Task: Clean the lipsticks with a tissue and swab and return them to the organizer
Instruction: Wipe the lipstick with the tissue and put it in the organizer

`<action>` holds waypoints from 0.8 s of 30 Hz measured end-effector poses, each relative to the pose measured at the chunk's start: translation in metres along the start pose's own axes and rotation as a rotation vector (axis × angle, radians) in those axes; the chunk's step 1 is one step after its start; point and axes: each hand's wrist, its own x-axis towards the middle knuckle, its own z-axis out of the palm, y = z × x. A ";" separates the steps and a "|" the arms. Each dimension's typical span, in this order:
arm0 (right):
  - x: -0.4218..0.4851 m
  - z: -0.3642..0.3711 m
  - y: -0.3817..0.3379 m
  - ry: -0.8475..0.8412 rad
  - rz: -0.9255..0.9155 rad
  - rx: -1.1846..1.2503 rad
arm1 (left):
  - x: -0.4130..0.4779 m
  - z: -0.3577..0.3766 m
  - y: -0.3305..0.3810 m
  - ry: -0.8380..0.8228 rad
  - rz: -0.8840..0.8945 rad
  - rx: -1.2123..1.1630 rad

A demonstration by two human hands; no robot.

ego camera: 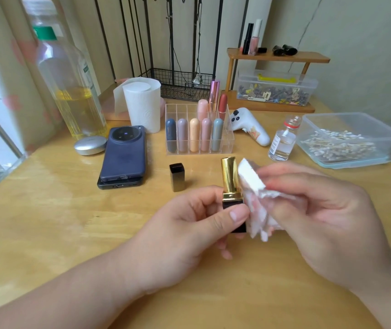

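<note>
The job looks mid-way, with one lipstick (230,176) out and being wiped just in front of the organizer (182,109). The left hand (199,224) pinches its black base between thumb and curled fingers and holds it upright, gold tube showing. The right hand (320,210) has its fingers closed round a crumpled tissue (256,186) and presses it against the side of the gold tube that faces away from the cap. The tissue carries pink smears, so some colour has evidently come off.

The black cap (177,176) stands on the table (47,210) in front of the organizer, apart from the lipstick, so capping is not yet done. No swab is in either hand; the swabs lie in a clear box (355,160) well off to the right of the organizer, with a small open bottle (283,141) between the two.

Inside the organizer, five capsule-shaped lipsticks (194,135) fill the front row and three more (214,98) stand at the back right. Whether any of these have been cleaned cannot be told from how they look. The back-left slots appear free.

What seems left for this one: finish the wipe, probably go over it with a swab, put the cap on and set it into a free slot. After that, any uncleaned ones in the organizer would follow.
</note>
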 end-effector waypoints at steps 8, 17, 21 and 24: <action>0.007 0.002 -0.003 -0.193 0.346 0.570 | -0.004 0.002 0.006 -0.111 -0.015 0.029; 0.007 0.005 -0.004 -0.283 0.482 0.540 | -0.004 -0.002 0.001 -0.102 -0.005 0.242; 0.005 0.007 -0.010 -0.242 0.486 0.543 | -0.006 -0.002 -0.001 -0.087 -0.035 0.278; 0.007 0.006 -0.007 -0.194 0.468 0.505 | -0.003 -0.002 0.001 -0.059 0.004 0.111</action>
